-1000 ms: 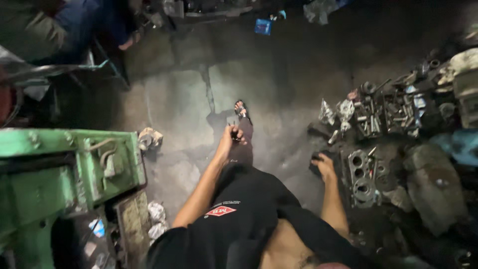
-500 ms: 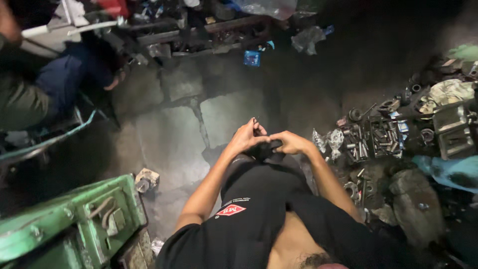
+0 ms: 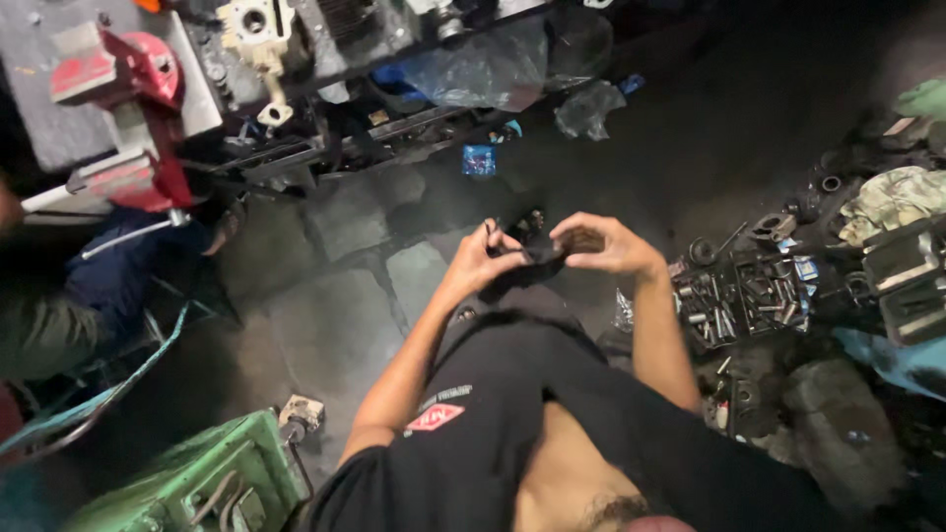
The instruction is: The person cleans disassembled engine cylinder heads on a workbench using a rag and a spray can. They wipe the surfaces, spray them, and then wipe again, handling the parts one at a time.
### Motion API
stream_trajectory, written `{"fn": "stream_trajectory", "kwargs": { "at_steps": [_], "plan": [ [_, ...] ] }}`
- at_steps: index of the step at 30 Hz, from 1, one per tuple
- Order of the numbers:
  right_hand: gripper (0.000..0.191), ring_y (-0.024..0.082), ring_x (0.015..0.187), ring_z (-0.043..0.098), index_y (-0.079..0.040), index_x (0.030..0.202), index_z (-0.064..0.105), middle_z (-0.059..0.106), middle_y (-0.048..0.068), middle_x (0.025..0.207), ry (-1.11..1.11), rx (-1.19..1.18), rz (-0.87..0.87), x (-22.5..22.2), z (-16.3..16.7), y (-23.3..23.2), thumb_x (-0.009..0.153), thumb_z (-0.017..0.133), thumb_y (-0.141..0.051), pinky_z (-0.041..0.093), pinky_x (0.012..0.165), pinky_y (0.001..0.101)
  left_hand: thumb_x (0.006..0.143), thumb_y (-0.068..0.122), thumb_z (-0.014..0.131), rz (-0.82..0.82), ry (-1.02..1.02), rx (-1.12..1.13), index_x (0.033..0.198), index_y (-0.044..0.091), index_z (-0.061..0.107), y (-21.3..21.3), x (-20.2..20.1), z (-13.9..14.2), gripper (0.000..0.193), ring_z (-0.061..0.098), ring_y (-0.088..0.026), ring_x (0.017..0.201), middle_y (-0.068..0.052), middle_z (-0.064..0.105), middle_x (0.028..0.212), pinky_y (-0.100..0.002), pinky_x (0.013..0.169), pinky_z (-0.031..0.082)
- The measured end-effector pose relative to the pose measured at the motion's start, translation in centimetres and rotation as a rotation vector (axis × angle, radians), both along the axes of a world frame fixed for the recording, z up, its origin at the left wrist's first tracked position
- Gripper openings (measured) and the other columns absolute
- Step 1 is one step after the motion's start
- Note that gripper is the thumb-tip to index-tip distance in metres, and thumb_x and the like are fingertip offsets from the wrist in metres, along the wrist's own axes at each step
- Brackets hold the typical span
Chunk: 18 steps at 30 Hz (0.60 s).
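Over the stone floor, both my hands now meet on one small dark part.
A second ago my right hand (image 3: 603,246) was down at the metal parts pile (image 3: 739,300); it has come up to join my left hand (image 3: 488,258), and both pinch the dark part (image 3: 537,258) between fingertips, so the work has moved from picking to handling.

Both arms extended; left grip (image 3: 490,258) and right grip (image 3: 603,246) meet, fingers curled.
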State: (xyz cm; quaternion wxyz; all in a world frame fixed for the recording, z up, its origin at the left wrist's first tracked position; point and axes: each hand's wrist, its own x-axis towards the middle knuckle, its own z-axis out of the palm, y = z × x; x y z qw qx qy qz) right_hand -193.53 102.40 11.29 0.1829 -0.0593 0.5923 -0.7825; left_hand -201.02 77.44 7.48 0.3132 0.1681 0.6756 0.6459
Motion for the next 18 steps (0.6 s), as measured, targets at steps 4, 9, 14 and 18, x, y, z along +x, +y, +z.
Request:
{"fn": "stream_trajectory", "kwargs": {
  "at_steps": [4,9,14,18],
  "plan": [
    [0.050,0.022,0.116,0.067,-0.006,0.139,0.055,0.070,0.010,0.124,-0.042,-0.399,-0.036,-8.5,-0.9,5.3,0.094,0.065,-0.027,0.050,0.104,0.0377,0.085,0.015,0.085,0.017,0.039,0.082,0.087,0.008,0.036,6.4,-6.2,1.0,0.049,0.063,-0.007,0.088,-0.008,0.074,0.095,-0.028,0.078,0.056],
    [0.055,0.015,0.121,0.061,-0.012,0.145,0.050,0.064,0.002,0.134,-0.483,-0.028,-0.054,-14.4,-3.3,8.2,0.097,0.057,-0.037,0.047,0.106,0.0365,0.084,0.018,0.085,0.177,0.171,-0.081,0.086,0.007,0.041,13.0,-13.0,2.3,0.046,0.063,-0.007,0.084,-0.003,0.074,0.088,-0.027,0.076,0.054],
    [0.035,0.018,0.105,0.067,0.000,0.118,0.071,0.077,0.009,0.110,0.014,0.476,0.478,-18.6,-3.4,10.4,0.097,0.078,-0.027,0.056,0.093,0.0349,0.085,0.017,0.086,0.595,0.316,-0.190,0.092,0.001,0.065,13.8,-18.9,2.3,0.027,0.056,-0.011,0.081,-0.001,0.062,0.085,-0.025,0.076,0.048],
    [0.041,0.010,0.096,0.065,-0.005,0.123,0.069,0.070,0.002,0.101,-0.141,0.214,0.232,-21.1,-2.5,11.9,0.085,0.082,-0.009,0.053,0.086,0.0274,0.088,0.015,0.086,0.788,0.399,-0.237,0.094,0.000,0.066,10.3,-22.2,3.0,0.026,0.053,-0.011,0.086,0.002,0.057,0.089,-0.025,0.084,0.046]
  ]
}}
